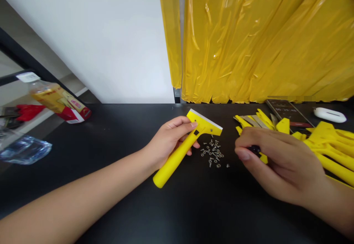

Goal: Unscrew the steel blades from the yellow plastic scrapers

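Observation:
A yellow scraper (177, 159) with a pale blade edge lies slanted in my left hand (173, 137), its head pointing up and to the right. My left thumb presses near the head, beside a screw at one end; a second screw shows at the other end. My right hand (282, 166) is closed in a fist around a small black thing (254, 149), mostly hidden by the fingers. Between the two hands, a scatter of small screws and nuts (214, 153) lies on the black table (132, 207).
Behind my right hand are yellow scraper handles (337, 163) and flat yellow pieces (283, 125). A phone (289, 113) and a white earbud case (330, 115) lie at the back right. A bottle (61, 100) and clear plastic wrapping (26, 149) are at left. Yellow sheeting (262, 41) hangs behind.

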`<state>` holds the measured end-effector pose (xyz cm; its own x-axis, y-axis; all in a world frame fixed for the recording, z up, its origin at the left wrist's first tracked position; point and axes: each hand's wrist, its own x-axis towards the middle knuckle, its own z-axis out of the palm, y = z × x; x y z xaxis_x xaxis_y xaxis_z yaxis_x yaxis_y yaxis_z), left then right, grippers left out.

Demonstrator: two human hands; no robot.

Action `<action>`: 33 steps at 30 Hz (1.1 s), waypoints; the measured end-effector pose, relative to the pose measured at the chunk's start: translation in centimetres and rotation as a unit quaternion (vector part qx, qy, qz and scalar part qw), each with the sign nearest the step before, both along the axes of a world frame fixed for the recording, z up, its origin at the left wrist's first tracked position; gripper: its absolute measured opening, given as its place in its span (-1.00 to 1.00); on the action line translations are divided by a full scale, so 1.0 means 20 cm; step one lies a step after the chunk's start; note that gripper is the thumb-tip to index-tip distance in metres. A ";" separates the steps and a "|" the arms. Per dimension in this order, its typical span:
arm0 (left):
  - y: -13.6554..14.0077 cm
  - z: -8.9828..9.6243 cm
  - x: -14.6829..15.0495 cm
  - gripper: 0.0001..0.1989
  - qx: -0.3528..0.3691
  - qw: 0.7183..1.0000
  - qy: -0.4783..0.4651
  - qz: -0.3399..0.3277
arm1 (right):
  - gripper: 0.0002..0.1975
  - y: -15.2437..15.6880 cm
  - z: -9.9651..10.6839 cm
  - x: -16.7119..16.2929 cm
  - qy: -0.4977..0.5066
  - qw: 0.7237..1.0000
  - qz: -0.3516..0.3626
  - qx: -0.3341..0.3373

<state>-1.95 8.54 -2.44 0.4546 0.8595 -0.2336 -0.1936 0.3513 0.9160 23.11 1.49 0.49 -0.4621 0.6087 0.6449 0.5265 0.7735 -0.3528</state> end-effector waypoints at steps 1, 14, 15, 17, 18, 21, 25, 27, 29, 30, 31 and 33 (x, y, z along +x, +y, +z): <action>0.00 0.00 0.00 -0.79 0.000 1.000 0.000 0.000 | -0.91 0.00 0.00 0.00 0.001 1.000 0.003 -0.001; 0.00 0.00 0.00 -0.79 -0.005 1.000 0.001 0.001 | -0.91 0.01 0.00 -0.01 0.001 1.000 0.006 -0.010; 0.00 0.00 0.00 -0.79 -0.004 1.000 0.002 0.001 | -0.90 0.01 0.01 -0.01 0.000 1.000 0.005 -0.010; -0.01 0.01 0.01 -0.78 0.001 1.000 0.005 0.002 | -0.89 0.00 0.02 0.00 0.000 1.000 -0.001 -0.008; -0.01 0.01 0.01 -0.78 0.005 1.000 0.007 -0.002 | -0.88 0.00 0.02 0.00 0.005 1.000 -0.011 -0.008; -0.02 0.00 0.01 -0.77 0.014 0.999 0.020 -0.034 | -0.88 -0.04 0.00 0.01 0.067 0.995 -0.071 0.007; -0.02 -0.01 0.01 -0.76 0.024 0.996 0.052 -0.073 | -0.85 -0.05 -0.05 0.02 0.150 0.979 -0.123 0.056; -0.02 -0.01 0.02 -0.77 0.028 0.994 0.064 -0.081 | -0.84 -0.04 -0.07 0.03 0.144 0.981 -0.113 0.066; -0.03 0.00 0.02 -0.76 0.028 0.993 0.070 -0.091 | -0.80 -0.01 -0.07 0.05 0.120 0.988 -0.070 0.065; -0.03 0.00 0.02 -0.76 0.027 0.992 0.070 -0.097 | -0.79 0.00 -0.07 0.05 0.106 0.991 -0.045 0.061; -0.03 0.00 0.03 -0.76 0.024 0.992 0.070 -0.101 | -0.79 0.01 -0.07 0.06 0.092 0.994 -0.023 0.057; -0.03 0.00 0.03 -0.75 0.021 0.992 0.069 -0.103 | -0.81 0.02 -0.06 0.06 0.070 0.996 0.005 0.051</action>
